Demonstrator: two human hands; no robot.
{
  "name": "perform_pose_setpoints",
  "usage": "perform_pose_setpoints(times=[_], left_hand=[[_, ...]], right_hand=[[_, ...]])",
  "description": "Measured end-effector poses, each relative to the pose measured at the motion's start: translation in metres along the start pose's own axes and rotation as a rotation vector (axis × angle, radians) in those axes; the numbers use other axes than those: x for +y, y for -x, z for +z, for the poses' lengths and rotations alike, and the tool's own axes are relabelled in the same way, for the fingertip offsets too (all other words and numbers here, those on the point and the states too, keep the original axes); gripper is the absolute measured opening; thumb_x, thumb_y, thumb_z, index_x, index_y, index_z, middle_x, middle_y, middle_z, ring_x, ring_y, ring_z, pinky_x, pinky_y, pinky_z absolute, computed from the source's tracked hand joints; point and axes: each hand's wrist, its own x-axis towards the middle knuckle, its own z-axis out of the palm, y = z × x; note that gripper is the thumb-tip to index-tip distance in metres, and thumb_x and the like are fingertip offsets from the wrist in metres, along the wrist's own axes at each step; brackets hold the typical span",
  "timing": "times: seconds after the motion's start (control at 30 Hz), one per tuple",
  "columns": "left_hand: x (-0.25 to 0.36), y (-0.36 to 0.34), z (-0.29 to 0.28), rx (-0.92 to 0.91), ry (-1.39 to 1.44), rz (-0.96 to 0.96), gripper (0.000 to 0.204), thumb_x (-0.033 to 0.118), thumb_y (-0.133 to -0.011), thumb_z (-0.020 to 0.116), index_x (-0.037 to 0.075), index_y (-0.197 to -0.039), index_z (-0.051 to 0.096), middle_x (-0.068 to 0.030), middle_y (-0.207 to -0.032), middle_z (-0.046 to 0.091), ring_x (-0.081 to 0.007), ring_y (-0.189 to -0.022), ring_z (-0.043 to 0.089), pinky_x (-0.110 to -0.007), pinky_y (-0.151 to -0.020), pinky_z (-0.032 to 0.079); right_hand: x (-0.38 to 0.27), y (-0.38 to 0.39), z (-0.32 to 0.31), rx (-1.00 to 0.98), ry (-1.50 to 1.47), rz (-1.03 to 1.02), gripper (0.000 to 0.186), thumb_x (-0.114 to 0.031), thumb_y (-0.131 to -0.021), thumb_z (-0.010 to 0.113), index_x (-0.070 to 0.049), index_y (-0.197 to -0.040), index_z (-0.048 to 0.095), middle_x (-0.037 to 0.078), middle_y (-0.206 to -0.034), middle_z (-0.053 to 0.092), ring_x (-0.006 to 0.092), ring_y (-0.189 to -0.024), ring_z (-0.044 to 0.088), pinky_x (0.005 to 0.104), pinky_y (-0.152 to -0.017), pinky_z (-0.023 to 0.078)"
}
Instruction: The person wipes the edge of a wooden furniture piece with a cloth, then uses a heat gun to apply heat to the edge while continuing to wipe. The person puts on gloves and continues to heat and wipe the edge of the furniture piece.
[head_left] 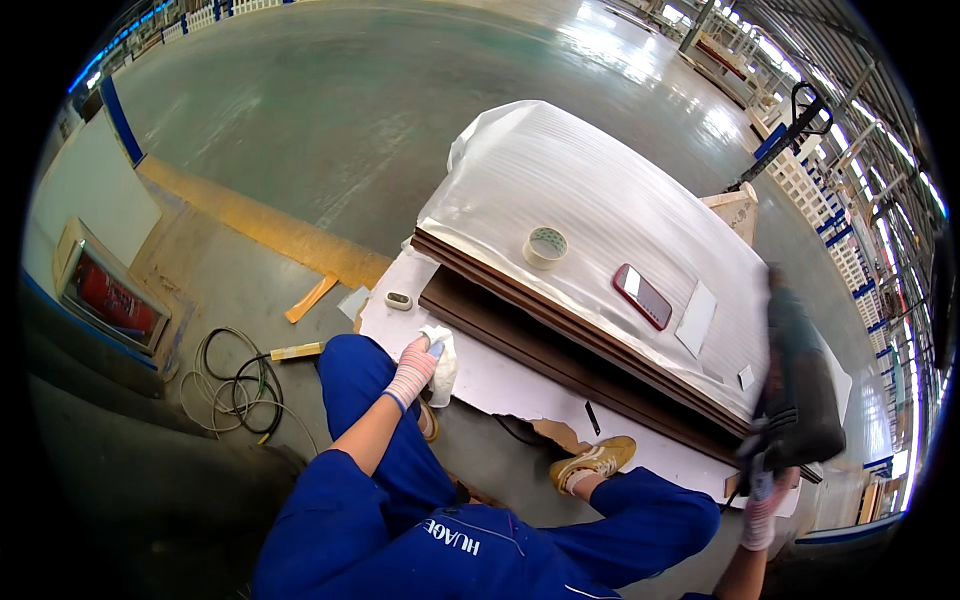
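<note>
A striped work glove covers my left hand (415, 370), which is closed round a crumpled white cloth (443, 370) above my left knee. Far over to the right, my gloved right hand (765, 505) grips a dark green and black power tool (800, 400). Motion blurs the tool, so its exact kind cannot be made out. Between my hands lies a stack of brown boards (600, 365), its top covered by white foam sheeting (560, 170). A roll of tape (545, 247), a red-edged phone (642, 296) and a white card (696, 318) rest on the sheeting.
White sheet material (480, 385) lies beneath the boards, with a small oblong object (398, 300) and a thin black piece (592, 418) on it. Coiled cable (240, 385) sits on the floor at left, near a framed panel (112, 290). A pallet truck handle (795, 130) rises behind.
</note>
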Motion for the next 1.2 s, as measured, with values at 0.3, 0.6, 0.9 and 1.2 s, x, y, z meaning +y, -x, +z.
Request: perform_pose_setpoints(times=[0.3, 0.6, 0.9, 1.2], left_hand=[[0.046, 0.014, -0.034, 0.189, -0.125, -0.036, 0.034, 0.018, -0.088, 0.055, 0.004, -0.119, 0.06, -0.0245, -0.102, 0.064, -0.0387, -0.095, 0.062, -0.042, -0.083, 0.049], [0.062, -0.075, -0.109, 0.528, -0.568, 0.24, 0.036, 0.014, -0.081, 0.053, 0.008, -0.115, 0.062, -0.0238, -0.106, 0.06, -0.0401, -0.099, 0.057, -0.046, -0.089, 0.046], [0.073, -0.087, -0.103, 0.392, -0.666, 0.047, 0.037, 0.021, -0.091, 0.052, 0.009, -0.125, 0.057, -0.021, -0.116, 0.059, -0.0379, -0.106, 0.057, -0.043, -0.093, 0.045], [0.081, -0.083, -0.103, 0.353, -0.685, 0.107, 0.036, 0.021, -0.088, 0.054, 0.009, -0.122, 0.057, -0.0208, -0.112, 0.059, -0.0387, -0.102, 0.057, -0.045, -0.089, 0.046]], right_hand=[[-0.056, -0.039, 0.184, -0.613, -0.926, 0.523, 0.068, -0.057, -0.089, 0.056, 0.004, -0.117, 0.051, 0.016, -0.093, 0.059, 0.0236, -0.072, 0.062, 0.0341, -0.065, 0.052], [-0.03, -0.08, 0.233, -0.683, -0.921, 0.6, 0.071, -0.064, -0.087, 0.054, 0.002, -0.111, 0.053, 0.011, -0.077, 0.06, 0.0201, -0.068, 0.061, 0.0297, -0.065, 0.052], [-0.024, -0.12, 0.295, -0.731, -0.845, 0.699, 0.072, -0.068, -0.088, 0.049, 0.002, -0.103, 0.057, 0.009, -0.073, 0.062, 0.0177, -0.065, 0.061, 0.0281, -0.063, 0.051], [-0.023, -0.144, 0.347, -0.773, -0.743, 0.644, 0.063, -0.063, -0.086, 0.056, -0.001, -0.1, 0.057, 0.007, -0.071, 0.059, 0.0178, -0.062, 0.059, 0.0283, -0.061, 0.051]])
